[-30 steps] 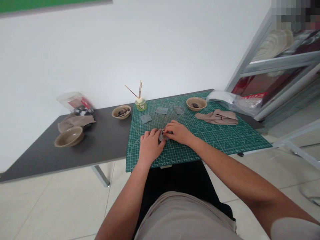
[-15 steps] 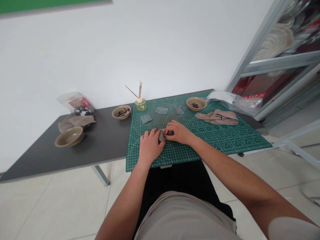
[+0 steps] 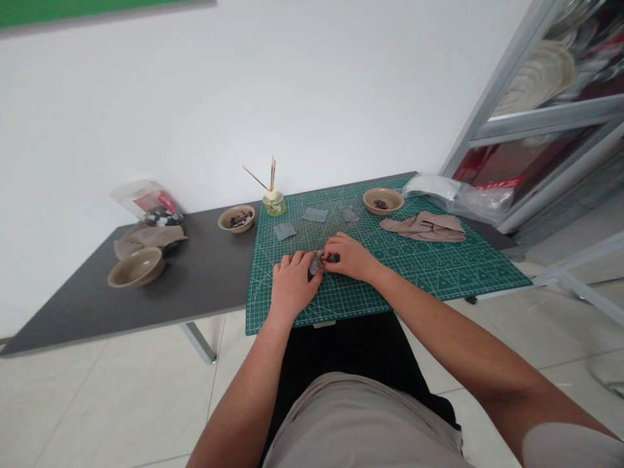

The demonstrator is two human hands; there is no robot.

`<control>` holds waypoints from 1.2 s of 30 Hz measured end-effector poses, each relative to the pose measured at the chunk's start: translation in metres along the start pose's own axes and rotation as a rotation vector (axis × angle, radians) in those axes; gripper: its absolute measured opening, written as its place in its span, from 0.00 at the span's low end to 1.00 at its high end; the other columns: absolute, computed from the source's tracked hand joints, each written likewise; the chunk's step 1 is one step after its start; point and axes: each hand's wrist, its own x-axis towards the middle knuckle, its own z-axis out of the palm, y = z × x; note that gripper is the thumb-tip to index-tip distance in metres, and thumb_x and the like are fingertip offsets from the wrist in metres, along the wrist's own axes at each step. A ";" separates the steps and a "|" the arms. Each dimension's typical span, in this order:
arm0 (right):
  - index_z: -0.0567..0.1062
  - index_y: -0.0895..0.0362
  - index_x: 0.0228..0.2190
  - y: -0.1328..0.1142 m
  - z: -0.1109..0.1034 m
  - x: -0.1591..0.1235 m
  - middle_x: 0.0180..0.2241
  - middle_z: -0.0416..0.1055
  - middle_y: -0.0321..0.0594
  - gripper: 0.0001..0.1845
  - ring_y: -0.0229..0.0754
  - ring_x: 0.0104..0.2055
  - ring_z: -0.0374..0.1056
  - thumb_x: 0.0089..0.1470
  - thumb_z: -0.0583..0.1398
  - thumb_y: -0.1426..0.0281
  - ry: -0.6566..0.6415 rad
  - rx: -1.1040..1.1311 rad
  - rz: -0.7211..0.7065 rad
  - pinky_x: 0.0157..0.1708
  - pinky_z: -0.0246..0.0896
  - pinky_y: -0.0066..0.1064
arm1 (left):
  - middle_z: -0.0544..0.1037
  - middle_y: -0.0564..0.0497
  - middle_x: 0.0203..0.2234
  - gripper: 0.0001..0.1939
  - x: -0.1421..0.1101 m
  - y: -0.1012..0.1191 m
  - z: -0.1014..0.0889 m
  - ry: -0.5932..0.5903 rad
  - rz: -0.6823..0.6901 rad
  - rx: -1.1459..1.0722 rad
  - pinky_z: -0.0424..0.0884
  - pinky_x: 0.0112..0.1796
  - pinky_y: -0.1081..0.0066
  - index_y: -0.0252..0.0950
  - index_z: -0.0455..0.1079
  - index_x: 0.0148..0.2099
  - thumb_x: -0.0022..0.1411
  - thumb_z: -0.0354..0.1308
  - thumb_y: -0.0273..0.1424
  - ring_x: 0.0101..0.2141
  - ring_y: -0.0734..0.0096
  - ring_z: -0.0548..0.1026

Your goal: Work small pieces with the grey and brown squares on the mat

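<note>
A small grey pouch (image 3: pixel 316 264), seemingly of thin fabric, is held low over the green cutting mat (image 3: pixel 414 273). My left hand (image 3: pixel 294 279) grips its left side between thumb and fingers. On its upper right, my right hand (image 3: pixel 351 257) is closed in a pinch, with something dark showing by the fingers. Much of the pouch is hidden by my hands. Beyond them lie flat grey pouches: one at left (image 3: pixel 285 231), one in the middle (image 3: pixel 316 214) and one at right (image 3: pixel 349 214).
A bowl of dark and pale stones (image 3: pixel 236 219) stands left of the mat, another bowl (image 3: pixel 383 201) at its back right. A reed diffuser (image 3: pixel 274 201), brown cloth (image 3: pixel 424 226), plastic bag (image 3: pixel 461 198), shallow bowl (image 3: pixel 136 268) and clear container (image 3: pixel 146 198) are also around.
My right fingers have shifted slightly at the pouch's top edge. My left hand keeps its grip, and the things on the table stay in place.
</note>
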 end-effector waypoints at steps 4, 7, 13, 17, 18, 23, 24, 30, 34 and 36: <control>0.79 0.53 0.37 -0.002 -0.001 0.000 0.35 0.78 0.38 0.05 0.44 0.38 0.65 0.57 0.62 0.70 -0.070 0.008 0.005 0.44 0.58 0.38 | 0.74 0.48 0.52 0.20 0.000 -0.001 0.000 0.017 0.007 -0.009 0.64 0.47 0.55 0.46 0.65 0.60 0.67 0.52 0.40 0.49 0.54 0.68; 0.77 0.53 0.44 -0.005 -0.002 -0.002 0.37 0.77 0.39 0.11 0.45 0.41 0.66 0.57 0.62 0.69 -0.053 0.062 0.051 0.44 0.61 0.37 | 0.75 0.48 0.51 0.20 0.001 -0.003 0.002 0.038 0.008 -0.025 0.65 0.47 0.56 0.45 0.65 0.59 0.66 0.52 0.40 0.49 0.54 0.68; 0.74 0.54 0.50 -0.005 -0.001 -0.006 0.55 0.71 0.46 0.26 0.54 0.54 0.63 0.49 0.67 0.66 0.005 -0.030 0.072 0.55 0.56 0.50 | 0.73 0.48 0.52 0.12 0.000 -0.003 0.000 0.038 0.007 -0.050 0.63 0.49 0.56 0.45 0.71 0.50 0.66 0.54 0.39 0.50 0.56 0.67; 0.76 0.54 0.45 -0.003 -0.001 -0.005 0.51 0.73 0.46 0.22 0.55 0.54 0.63 0.48 0.68 0.62 -0.062 -0.039 0.119 0.54 0.54 0.51 | 0.75 0.48 0.49 0.09 -0.001 -0.007 -0.003 0.090 -0.057 -0.171 0.63 0.49 0.56 0.43 0.71 0.46 0.65 0.55 0.36 0.51 0.56 0.67; 0.75 0.54 0.44 -0.003 -0.002 -0.004 0.48 0.74 0.45 0.22 0.53 0.52 0.64 0.47 0.68 0.62 -0.053 -0.001 0.146 0.53 0.56 0.49 | 0.76 0.48 0.47 0.09 -0.002 -0.010 -0.002 0.113 -0.078 -0.240 0.63 0.49 0.57 0.42 0.70 0.46 0.65 0.55 0.35 0.50 0.57 0.68; 0.72 0.55 0.40 -0.004 -0.010 -0.002 0.35 0.75 0.36 0.15 0.41 0.37 0.70 0.48 0.65 0.69 0.068 0.388 0.257 0.39 0.62 0.33 | 0.76 0.52 0.37 0.07 0.002 -0.026 0.006 0.258 -0.162 -0.661 0.69 0.39 0.68 0.39 0.69 0.43 0.62 0.55 0.30 0.37 0.69 0.73; 0.72 0.55 0.39 -0.005 -0.013 -0.002 0.34 0.75 0.35 0.13 0.40 0.35 0.70 0.50 0.64 0.69 0.122 0.424 0.253 0.38 0.61 0.32 | 0.76 0.52 0.36 0.06 0.003 -0.028 0.008 0.287 -0.176 -0.707 0.68 0.37 0.70 0.39 0.69 0.42 0.61 0.56 0.30 0.34 0.70 0.72; 0.76 0.55 0.38 -0.012 -0.021 -0.006 0.33 0.75 0.35 0.11 0.40 0.34 0.69 0.50 0.64 0.68 0.189 0.234 0.243 0.36 0.57 0.29 | 0.76 0.52 0.35 0.07 0.006 -0.031 0.012 0.295 -0.162 -0.783 0.68 0.36 0.71 0.39 0.73 0.41 0.60 0.58 0.32 0.32 0.72 0.71; 0.77 0.56 0.32 -0.013 -0.015 -0.008 0.29 0.74 0.34 0.04 0.39 0.32 0.67 0.54 0.62 0.69 0.215 0.117 0.275 0.34 0.54 0.28 | 0.76 0.52 0.33 0.10 0.006 -0.030 0.011 0.245 -0.175 -0.735 0.67 0.36 0.70 0.39 0.74 0.44 0.60 0.59 0.33 0.31 0.71 0.71; 0.77 0.56 0.31 -0.014 -0.013 -0.008 0.30 0.74 0.34 0.03 0.38 0.33 0.67 0.53 0.62 0.69 0.251 0.122 0.273 0.35 0.54 0.28 | 0.76 0.53 0.31 0.09 0.005 -0.029 0.009 0.230 -0.207 -0.733 0.67 0.35 0.70 0.38 0.74 0.43 0.59 0.61 0.33 0.30 0.71 0.71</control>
